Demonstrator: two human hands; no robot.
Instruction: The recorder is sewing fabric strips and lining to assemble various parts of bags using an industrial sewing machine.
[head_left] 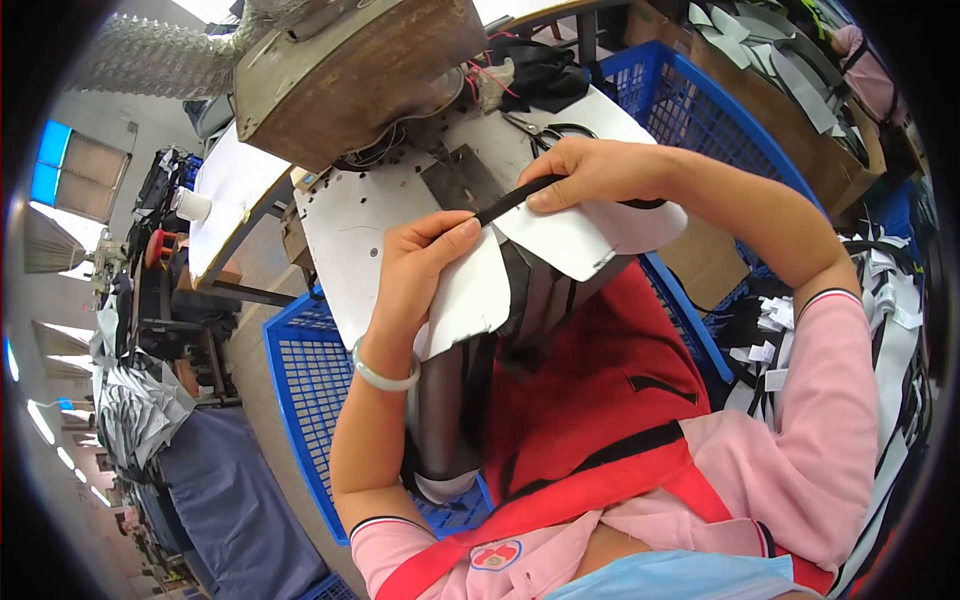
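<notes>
Stretched between my two hands is a black band (512, 199) with white fabric panels (472, 292) hanging from it. My left hand (425, 262) pinches the band's left part between thumb and fingers, at the top of one white panel. On the right, my right hand (592, 180) grips the band with the thumb pressed on top, above a second white panel (560, 238). Dark grey folded material (535, 290) hangs below the panels, over my red apron (600, 370). Both hands are over the near part of a white worktable (345, 235).
A rusty metal machine housing (365, 75) overhangs the table, above a metal plate (463, 178). Black-handled scissors (545, 130) and black cloth (540, 75) lie behind my right hand. Blue plastic crates (300, 370) flank the table. At right stands a cardboard box (850, 175) of cut pieces.
</notes>
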